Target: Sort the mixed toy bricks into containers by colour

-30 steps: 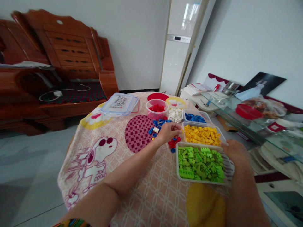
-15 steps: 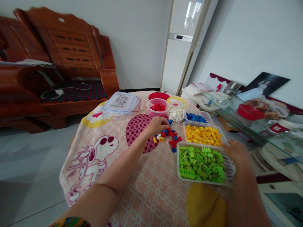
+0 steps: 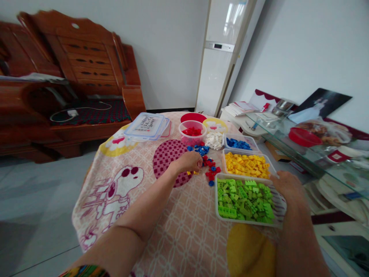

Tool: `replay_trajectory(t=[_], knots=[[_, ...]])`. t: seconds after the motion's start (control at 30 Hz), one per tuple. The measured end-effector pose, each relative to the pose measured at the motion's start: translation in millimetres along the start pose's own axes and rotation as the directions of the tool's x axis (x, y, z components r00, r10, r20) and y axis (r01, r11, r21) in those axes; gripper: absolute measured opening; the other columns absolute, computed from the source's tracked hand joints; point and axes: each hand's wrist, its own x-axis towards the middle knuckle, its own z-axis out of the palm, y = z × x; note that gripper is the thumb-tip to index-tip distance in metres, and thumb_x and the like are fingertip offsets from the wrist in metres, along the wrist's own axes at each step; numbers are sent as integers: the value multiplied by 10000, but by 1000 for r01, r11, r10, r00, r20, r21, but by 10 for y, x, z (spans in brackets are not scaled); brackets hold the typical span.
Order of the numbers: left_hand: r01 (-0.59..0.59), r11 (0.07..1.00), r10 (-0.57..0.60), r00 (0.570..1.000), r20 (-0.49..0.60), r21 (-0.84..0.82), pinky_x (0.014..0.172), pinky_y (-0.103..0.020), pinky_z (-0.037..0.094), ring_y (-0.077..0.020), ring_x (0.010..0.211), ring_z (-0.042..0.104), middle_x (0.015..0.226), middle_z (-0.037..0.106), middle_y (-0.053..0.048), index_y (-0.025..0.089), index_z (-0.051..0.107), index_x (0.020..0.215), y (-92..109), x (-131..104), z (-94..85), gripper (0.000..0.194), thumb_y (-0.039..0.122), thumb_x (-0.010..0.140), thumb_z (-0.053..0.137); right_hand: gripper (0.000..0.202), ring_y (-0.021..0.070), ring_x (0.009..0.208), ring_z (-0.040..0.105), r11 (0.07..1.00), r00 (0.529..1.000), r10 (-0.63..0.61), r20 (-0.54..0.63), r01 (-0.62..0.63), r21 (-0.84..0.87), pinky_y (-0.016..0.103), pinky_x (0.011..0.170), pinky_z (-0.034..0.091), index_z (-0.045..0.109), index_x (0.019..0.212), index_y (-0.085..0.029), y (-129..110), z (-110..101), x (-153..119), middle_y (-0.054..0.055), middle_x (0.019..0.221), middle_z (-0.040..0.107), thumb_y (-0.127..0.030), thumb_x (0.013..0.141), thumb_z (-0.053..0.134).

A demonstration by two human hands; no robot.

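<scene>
My left hand point(image 3: 189, 161) is down among loose toy building bricks on the cloth, its fingers curled and closed. What they hold, if anything, is hidden beneath the hand. Red and blue bricks point(image 3: 211, 172) lie just right of it, blue bricks point(image 3: 201, 149) beyond it, and bits of yellow bricks point(image 3: 189, 173) show under the wrist side. On the right, my right hand point(image 3: 288, 186) grips the near right corner of the clear box of yellow bricks point(image 3: 247, 164); some fingers are hidden. Nearer me, beside that hand, stands the box of green bricks point(image 3: 245, 200).
Farther back are a round tub of red bricks point(image 3: 192, 132), a white brick pile point(image 3: 213, 141) and a box of blue bricks point(image 3: 238, 143). Stacked lids point(image 3: 147, 126) lie at the left on the patterned tablecloth point(image 3: 178, 227). A glass side table point(image 3: 323, 154) is at the right.
My left hand has come down and nearer me, from above the blue bricks onto the loose ones. It now covers the white brick. My right hand stays about where it was.
</scene>
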Motion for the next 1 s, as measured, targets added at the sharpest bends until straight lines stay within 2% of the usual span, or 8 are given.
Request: replay_trajectory(t=[0.37,0.47,0.57,0.67,0.77,0.87,1.0], knots=[[-40,998,37,998,51,50,586,-230,373,-159,627,641,660,741,-16,194,786,679,106,-60,31,198,16,614,727,496,360,1106,702,1000,1000,-9,-29,10,13,431,939,534,737,1201,-45,9,11,14,253,1170,741,-352,998,405],[-87,994,89,996,26,-72,607,-219,395,-149,651,654,693,751,-22,167,795,726,116,-38,-4,137,59,677,727,513,361,1132,695,1000,1000,-4,-22,4,10,426,961,527,725,1228,-40,3,4,6,254,1199,728,-352,997,389],[-132,955,110,989,-95,-264,644,-205,430,-138,689,663,752,765,-19,152,806,820,145,20,22,111,143,742,728,511,356,1139,693,1000,1000,2,-16,-2,6,430,967,527,724,1233,-53,-3,-2,0,243,1200,731,-352,1000,381],[-155,870,52,973,-224,-468,628,-206,448,-126,647,638,714,738,-16,130,800,889,212,99,159,155,209,782,718,493,346,1144,694,1000,1000,1,-20,-1,5,424,974,527,731,1222,-65,-1,1,-1,234,1201,735,-352,1006,393],[-193,751,0,956,-292,-632,615,-205,465,-114,623,624,720,728,-20,115,787,920,310,177,353,189,233,784,730,494,356,1138,695,1000,999,-10,-32,11,14,433,970,529,731,1216,-53,2,7,-5,247,1204,730,-350,1011,394],[-231,657,-15,948,-319,-717,621,-199,481,-109,641,631,752,730,-26,109,779,949,414,245,512,208,212,774,734,509,367,1134,694,1000,999,-9,-32,9,14,446,968,529,723,1224,-33,-2,4,-7,261,1215,722,-352,1014,387],[-273,627,15,941,-339,-730,689,-220,532,-131,720,678,821,749,-36,119,774,1026,537,349,639,258,168,782,704,525,360,1162,686,1000,1000,11,5,-11,2,423,983,520,705,1253,-14,-13,-9,-1,260,1241,713,-357,1018,384]])
